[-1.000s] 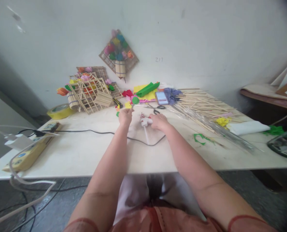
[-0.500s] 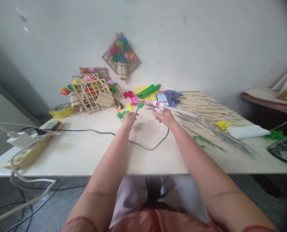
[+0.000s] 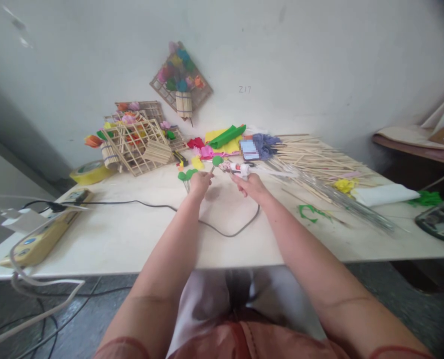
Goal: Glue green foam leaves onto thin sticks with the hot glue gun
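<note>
My left hand [image 3: 201,185] is closed on a thin stem topped by a green paper bud [image 3: 217,160]. In my right hand [image 3: 252,188] is a white glue gun [image 3: 241,169], its stained tip pointing left, close to the bud. Whether tip and bud touch I cannot tell. A clear glue stick seems to stick out of the gun's back. More green paper buds [image 3: 187,175] on stems lie just left of my left hand. A black cord [image 3: 227,235] loops over the table below both hands.
Lattice panels with paper flowers [image 3: 139,144] stand at the back left by yellow tape [image 3: 90,172] and a power strip [image 3: 46,239]. Coloured paper [image 3: 227,137], a phone [image 3: 249,149], wooden sticks [image 3: 311,154] and wires [image 3: 356,209] lie at the back and right.
My right hand has turned the glue gun so that its tip points left and sits closer to the green bud. My left hand stays nearly in place. The view has shifted slightly.
</note>
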A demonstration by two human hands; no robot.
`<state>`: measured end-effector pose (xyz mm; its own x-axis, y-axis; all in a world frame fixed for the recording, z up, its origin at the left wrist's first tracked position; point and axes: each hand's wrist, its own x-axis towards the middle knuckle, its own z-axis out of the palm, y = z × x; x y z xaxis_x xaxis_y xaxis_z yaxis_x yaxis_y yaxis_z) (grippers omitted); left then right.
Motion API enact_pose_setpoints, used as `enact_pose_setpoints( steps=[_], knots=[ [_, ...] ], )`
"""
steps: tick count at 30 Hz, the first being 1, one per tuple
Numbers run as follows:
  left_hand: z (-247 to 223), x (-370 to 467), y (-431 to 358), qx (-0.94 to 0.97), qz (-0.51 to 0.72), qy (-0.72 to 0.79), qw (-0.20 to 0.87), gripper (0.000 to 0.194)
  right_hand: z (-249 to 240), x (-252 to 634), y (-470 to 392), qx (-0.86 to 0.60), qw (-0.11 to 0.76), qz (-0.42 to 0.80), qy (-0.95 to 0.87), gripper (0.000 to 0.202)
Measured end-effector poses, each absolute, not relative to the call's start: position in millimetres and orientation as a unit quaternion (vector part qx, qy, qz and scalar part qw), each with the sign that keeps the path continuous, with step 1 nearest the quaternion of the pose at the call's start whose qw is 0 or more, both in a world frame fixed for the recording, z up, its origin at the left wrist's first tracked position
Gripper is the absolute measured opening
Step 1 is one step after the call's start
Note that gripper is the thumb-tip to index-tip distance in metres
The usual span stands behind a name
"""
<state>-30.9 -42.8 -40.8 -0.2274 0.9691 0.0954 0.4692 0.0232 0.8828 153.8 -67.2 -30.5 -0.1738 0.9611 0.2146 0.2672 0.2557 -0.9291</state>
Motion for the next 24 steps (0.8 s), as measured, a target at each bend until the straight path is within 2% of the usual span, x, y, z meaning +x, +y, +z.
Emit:
enact_pose_setpoints(
  steps=[8, 24],
  knots=[
    [-41.5, -30.5, -40.8, 0.554, 0.402, 0.687, 0.244, 0.028, -33.9, 153.1, -64.6, -0.504, 0.417, 0.367, -0.662, 0.037],
    [-40.2, -30.2, -42.8, 0.558, 0.396, 0.679, 0.266, 0.028, -30.3, 151.8, -67.4, -0.527, 0.387, 0.326, -0.683, 0.036]
  ],
)
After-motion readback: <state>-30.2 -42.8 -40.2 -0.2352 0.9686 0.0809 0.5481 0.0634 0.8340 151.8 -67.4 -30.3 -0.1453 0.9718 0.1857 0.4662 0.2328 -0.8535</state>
